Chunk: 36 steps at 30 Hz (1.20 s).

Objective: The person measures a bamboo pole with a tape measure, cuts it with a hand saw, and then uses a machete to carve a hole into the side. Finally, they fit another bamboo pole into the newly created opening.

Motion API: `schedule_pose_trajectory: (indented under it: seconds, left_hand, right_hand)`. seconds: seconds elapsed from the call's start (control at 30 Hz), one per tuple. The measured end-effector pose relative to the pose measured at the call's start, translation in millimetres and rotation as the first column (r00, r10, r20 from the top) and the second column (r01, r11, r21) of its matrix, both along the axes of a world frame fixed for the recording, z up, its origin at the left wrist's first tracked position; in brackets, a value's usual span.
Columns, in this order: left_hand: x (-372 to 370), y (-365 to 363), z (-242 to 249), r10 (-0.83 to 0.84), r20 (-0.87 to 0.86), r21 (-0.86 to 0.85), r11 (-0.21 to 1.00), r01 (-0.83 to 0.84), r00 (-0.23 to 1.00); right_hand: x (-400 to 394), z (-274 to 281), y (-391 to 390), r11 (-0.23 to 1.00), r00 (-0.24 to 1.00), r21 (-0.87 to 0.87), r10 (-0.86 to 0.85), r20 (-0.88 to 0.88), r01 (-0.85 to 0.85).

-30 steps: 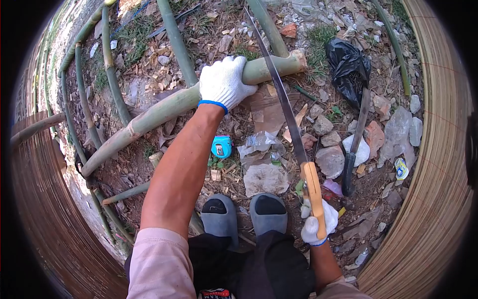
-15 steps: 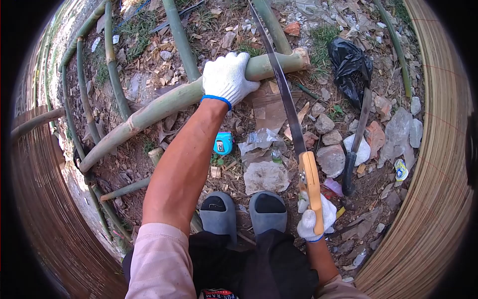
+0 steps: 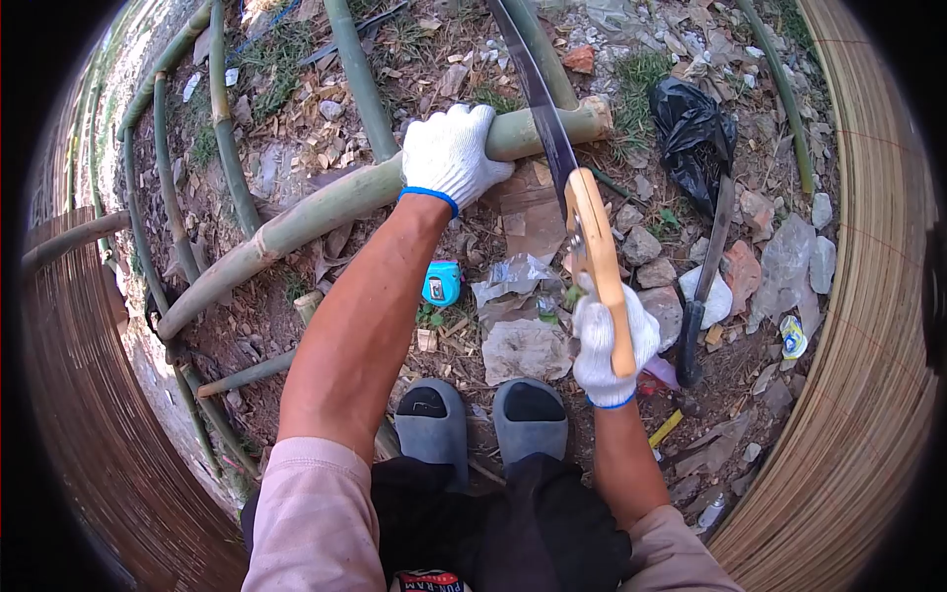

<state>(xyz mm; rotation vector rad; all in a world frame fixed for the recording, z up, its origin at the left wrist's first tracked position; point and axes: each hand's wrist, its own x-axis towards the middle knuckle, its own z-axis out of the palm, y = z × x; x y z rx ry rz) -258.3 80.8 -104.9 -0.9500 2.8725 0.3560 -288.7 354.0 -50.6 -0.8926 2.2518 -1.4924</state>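
A thick green bamboo pole [image 3: 335, 209] lies slantwise across the ground ahead of my feet. My left hand [image 3: 454, 153], in a white knit glove, is wrapped over it near its right end. My right hand [image 3: 614, 340], gloved too, grips the light wooden handle of a hand saw [image 3: 597, 232]. The dark curved blade crosses the pole between my left hand and the cut end on the right. A blue tape measure [image 3: 442, 284] lies on the ground below my left hand.
A machete [image 3: 712, 266] lies among stones at the right, near a black plastic bag [image 3: 692, 133]. More bamboo poles [image 3: 225, 128] lie at the upper left. Bundled slats [image 3: 858, 296] line the right side. My sandals [image 3: 533, 419] stand below scraps and rocks.
My right hand has pushed the saw forward and away from me, so its handle now sits closer to the pole. My left hand has stayed in place on the pole.
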Motion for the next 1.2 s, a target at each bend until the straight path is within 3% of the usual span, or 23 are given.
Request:
schedule_pose_trajectory:
  seconds: [0.07, 0.27, 0.43, 0.47, 0.53, 0.67, 0.9, 0.93, 1.0, 1.03, 1.07, 1.2]
  left_hand:
    - [-1, -2, 5, -0.001, 0.049, 0.028, 1.0, -0.001, 0.999]
    - [0, -1, 1, 0.005, 0.023, 0.0, 1.0, -0.005, 1.0]
    - [0, -1, -4, -0.004, -0.01, -0.011, 1.0, 0.004, 1.0]
    - [2, -1, -2, -0.003, -0.003, -0.014, 1.0, 0.003, 1.0]
    - [-1, -2, 1, -0.005, 0.023, 0.011, 1.0, 0.005, 1.0]
    - [-2, -5, -1, 0.009, 0.012, 0.009, 1.0, -0.01, 1.0]
    - [4, -1, 0, 0.012, 0.025, 0.004, 1.0, -0.012, 1.0]
    - [5, -1, 1, 0.007, 0.023, 0.009, 1.0, -0.007, 1.0]
    - [0, -3, 0, -0.002, 0.0, 0.019, 1.0, 0.002, 1.0]
    - [0, -4, -3, -0.001, -0.007, 0.018, 1.0, 0.001, 1.0]
    - [-1, -2, -3, 0.001, -0.003, 0.025, 1.0, -0.001, 1.0]
    - [-3, -4, -2, -0.002, 0.003, -0.049, 0.999, 0.002, 1.0]
  right_hand:
    - [-8, -4, -21, 0.999, 0.992, -0.028, 0.038, -0.121, -0.041]
    - [37, 21, 100, 0.996, 1.0, 0.085, 0.006, 0.019, -0.008]
    - [5, 2, 15, 0.999, 0.996, 0.016, 0.029, -0.08, -0.028]
    - [-7, 1, -1, 0.996, 0.979, 0.023, 0.094, -0.182, -0.091]
    - [-4, 2, 8, 0.997, 0.991, 0.046, 0.061, -0.117, -0.056]
    - [44, 27, 105, 0.996, 0.997, 0.084, 0.022, 0.077, -0.029]
    - [-7, 6, -6, 0.997, 0.991, 0.011, 0.078, -0.107, -0.077]
    - [-8, 4, -7, 0.997, 0.987, 0.007, 0.082, -0.138, -0.082]
    - [11, 9, 33, 0.997, 0.999, 0.05, 0.051, -0.01, -0.05]
    - [21, 11, 66, 0.997, 0.996, 0.054, 0.065, -0.053, -0.062]
    - [35, 17, 93, 0.995, 0.999, 0.092, 0.029, 0.043, -0.033]
    - [40, 12, 76, 0.999, 0.998, 0.037, 0.004, 0.06, -0.006]
